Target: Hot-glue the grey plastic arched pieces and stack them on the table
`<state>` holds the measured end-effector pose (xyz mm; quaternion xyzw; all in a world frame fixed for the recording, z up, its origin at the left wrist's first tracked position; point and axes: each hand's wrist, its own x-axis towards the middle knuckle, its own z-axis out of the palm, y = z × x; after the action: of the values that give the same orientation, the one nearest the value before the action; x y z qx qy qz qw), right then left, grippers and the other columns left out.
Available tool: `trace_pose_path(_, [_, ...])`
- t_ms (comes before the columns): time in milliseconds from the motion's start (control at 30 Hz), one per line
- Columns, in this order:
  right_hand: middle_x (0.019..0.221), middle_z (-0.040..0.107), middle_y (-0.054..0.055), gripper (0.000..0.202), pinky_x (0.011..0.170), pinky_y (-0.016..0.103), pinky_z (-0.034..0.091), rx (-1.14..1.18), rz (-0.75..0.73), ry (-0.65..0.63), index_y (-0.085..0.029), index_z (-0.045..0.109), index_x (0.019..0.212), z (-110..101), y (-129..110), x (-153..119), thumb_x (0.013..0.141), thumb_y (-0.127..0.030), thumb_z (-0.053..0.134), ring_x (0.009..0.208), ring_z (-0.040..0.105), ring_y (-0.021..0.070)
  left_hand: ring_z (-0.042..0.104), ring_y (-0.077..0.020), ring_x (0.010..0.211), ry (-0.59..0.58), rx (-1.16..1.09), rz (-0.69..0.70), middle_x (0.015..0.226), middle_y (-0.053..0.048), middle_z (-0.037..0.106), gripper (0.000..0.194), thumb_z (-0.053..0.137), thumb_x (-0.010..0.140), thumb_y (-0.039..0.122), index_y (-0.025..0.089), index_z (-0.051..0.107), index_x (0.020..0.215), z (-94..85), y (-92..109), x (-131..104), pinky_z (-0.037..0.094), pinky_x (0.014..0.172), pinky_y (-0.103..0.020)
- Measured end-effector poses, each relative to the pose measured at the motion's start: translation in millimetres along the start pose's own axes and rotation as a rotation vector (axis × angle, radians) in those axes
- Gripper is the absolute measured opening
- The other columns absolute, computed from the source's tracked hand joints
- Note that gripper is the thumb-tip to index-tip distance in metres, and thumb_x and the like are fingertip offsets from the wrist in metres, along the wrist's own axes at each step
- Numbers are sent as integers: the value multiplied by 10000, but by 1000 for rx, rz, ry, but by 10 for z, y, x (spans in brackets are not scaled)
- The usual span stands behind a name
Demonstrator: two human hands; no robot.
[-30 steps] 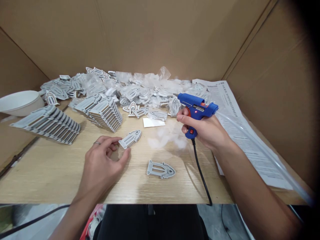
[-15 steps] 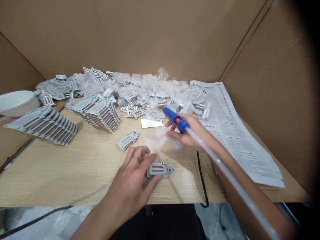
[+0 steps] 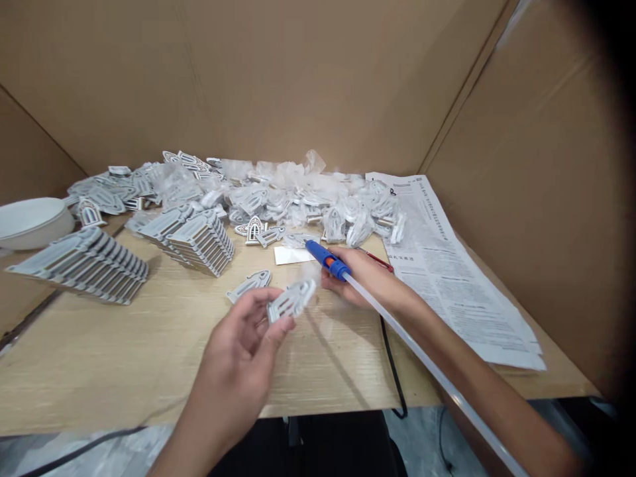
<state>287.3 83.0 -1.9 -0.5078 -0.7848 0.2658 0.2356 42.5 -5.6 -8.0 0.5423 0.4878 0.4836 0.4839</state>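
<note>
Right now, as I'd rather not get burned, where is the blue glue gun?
In the head view, the blue glue gun is mid-picture in the right hand, up and right of the grey piece in the left hand.

We see the white bowl [image 3: 32, 224] cut off at left, the held arched piece [image 3: 298, 295] blurred, and the glue gun [image 3: 326, 259] handle (trigger too) hidden behind the right hand [image 3: 362, 275].

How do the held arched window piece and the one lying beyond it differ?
The held window piece is raised in the left hand; the lying window piece rests on the tabletop. The held piece shows nearly whole; the lying piece is partly hidden. Both are grey, pointed.
</note>
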Motion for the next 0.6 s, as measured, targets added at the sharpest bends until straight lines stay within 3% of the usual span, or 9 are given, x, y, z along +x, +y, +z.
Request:
trace_pose_path(67, [809, 683, -13, 129, 671, 302, 420, 111, 22, 19, -228, 614, 900, -59, -6, -1, 855, -213, 734, 710, 597, 172, 747, -195, 871, -19, -215, -64, 1046, -83, 827, 358, 905, 914, 388, 214, 661, 1109, 57, 201, 161, 550, 704, -285])
trace_pose_path(133, [786, 675, -13, 117, 657, 303, 420, 203, 65, 85, -220, 648, 865, -139, -11, -3, 837, -240, 760, 698, 582, 164, 727, -187, 831, -54, -392, -99, 969, -83, 824, 391, 946, 851, 312, 198, 624, 1042, 138, 374, 359, 509, 674, -269])
trace_pose_path(233, [729, 595, -32, 190, 583, 300, 370, 377, 132, 252, -221, 649, 806, -262, -24, -13, 831, -311, 815, 619, 489, 130, 725, -192, 866, 3, -493, -144, 973, -122, 835, 241, 832, 939, 258, 188, 601, 941, 296, 484, 669, 463, 653, -263])
trace_pose_path(333, [764, 579, -42, 328, 518, 290, 290, 698, 142, 384, -227, 598, 782, -334, -62, -27, 800, -362, 897, 553, 391, 85, 676, -145, 798, 77, -525, -149, 913, -74, 806, 170, 783, 953, 203, 173, 646, 857, 469, 431, 928, 419, 623, -244])
trace_pose_path(433, [801, 621, -39, 432, 497, 275, 253, 924, 142, 464, -229, 560, 774, -325, -128, -29, 709, -295, 982, 547, 395, 66, 619, -98, 727, 77, -550, -57, 836, -23, 749, 156, 850, 883, 168, 146, 721, 798, 615, 321, 1092, 427, 634, -224])
trace_pose_path(600, [777, 621, -44, 435, 480, 270, 255, 932, 207, 486, -228, 560, 787, -199, -174, -11, 700, -302, 980, 516, 405, 60, 774, -173, 922, 35, -652, -18, 972, -59, 823, 204, 956, 792, 232, 148, 798, 890, 749, 162, 1157, 605, 989, -344])
